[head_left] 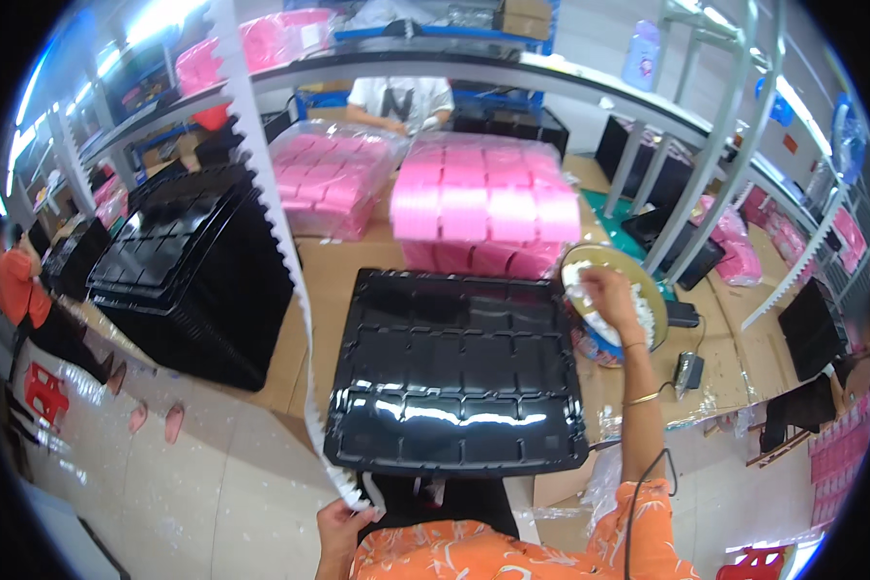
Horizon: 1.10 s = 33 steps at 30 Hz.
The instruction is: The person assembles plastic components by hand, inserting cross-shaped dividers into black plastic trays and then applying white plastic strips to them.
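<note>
In front of me lies a black plastic tray [435,367] with shallow rectangular compartments, glossy under the lights. My left hand [343,530] is low at the near left, its fingers closed on the lower end of a long white strip [278,217] with a toothed edge. That strip runs up past the tray's left side to the top of the view. To the right of the tray, my right hand [609,295] reaches into a round tub [590,253] holding small white pieces. Its fingers are bent down and pressed together; what they hold is too small to make out.
A tall stack of black trays [203,280] stands at the left. Beyond my tray are bagged pink trays [483,198]. A metal shelf frame [720,126] rises on the right, near a black power adapter [688,372] with a cable. Another person [401,101] sits opposite.
</note>
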Available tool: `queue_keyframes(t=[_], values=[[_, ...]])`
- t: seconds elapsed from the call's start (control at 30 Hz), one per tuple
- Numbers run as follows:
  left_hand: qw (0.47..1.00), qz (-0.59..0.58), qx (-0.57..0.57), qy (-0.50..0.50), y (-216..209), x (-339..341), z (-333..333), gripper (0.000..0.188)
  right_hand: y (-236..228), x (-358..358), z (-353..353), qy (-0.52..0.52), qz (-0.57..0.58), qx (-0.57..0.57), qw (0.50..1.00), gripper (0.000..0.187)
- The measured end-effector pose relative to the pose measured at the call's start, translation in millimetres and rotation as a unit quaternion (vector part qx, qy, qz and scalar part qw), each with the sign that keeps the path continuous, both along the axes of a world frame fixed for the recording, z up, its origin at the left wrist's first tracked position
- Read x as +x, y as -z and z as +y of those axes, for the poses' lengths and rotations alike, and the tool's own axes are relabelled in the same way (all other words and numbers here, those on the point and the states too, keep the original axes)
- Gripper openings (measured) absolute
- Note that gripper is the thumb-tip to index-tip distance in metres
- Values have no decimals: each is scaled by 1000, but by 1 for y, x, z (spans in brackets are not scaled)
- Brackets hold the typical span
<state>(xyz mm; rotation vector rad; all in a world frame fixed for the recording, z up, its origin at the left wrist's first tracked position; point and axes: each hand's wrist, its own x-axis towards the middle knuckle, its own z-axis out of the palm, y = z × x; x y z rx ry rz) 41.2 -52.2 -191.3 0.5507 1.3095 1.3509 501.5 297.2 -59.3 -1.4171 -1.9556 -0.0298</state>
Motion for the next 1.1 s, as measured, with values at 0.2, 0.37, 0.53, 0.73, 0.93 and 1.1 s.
queue_keyframes(t=[0.2, 0.37, 0.53, 0.73, 0.93, 1.1], values=[[993, -31, 66, 97, -69, 15, 20, 18, 10, 30, -40, 205, -28, 7, 978, 13], [980, -127, 132, 79, -102, 35, 36, 15, 10, 12, -70, 124, -8, 134, 983, 14], [986, -106, 101, 80, -124, 42, 35, 15, -44, -85, -159, -76, 273, -117, 952, 11], [987, -98, 107, 71, -140, 46, 29, 15, -30, -214, -257, -411, 224, -202, 860, 27], [980, -150, 127, 6, -138, 27, 28, 17, 6, -245, -267, -407, 292, -325, 802, 21], [979, -150, 132, -27, -131, 21, 31, 16, 11, -253, -269, -383, 327, -351, 790, 21]])
